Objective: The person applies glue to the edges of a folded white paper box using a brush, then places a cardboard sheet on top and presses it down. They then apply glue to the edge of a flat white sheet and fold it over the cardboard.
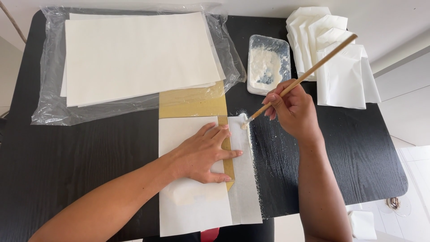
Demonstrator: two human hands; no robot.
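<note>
From the head camera, the left hand lies flat, fingers spread and open, pressing on a white sheet of paper folded over a tan rectangular card on the black wood-grain table. Its fingertips reach a narrow strip of the tan card and the paper flap just beside it. The right hand is closed around a long wooden-handled brush, whose white-coated tip touches the top end of that flap. White paste smears mark the table just right of the flap. Behind the brush tip sits a clear rectangular plastic tray holding white paste. To its right lies a fanned pile of folded white paper pieces. At the far left of the table a stack of large white sheets rests on a crinkled clear plastic bag, overlapping the card's top edge.
</note>
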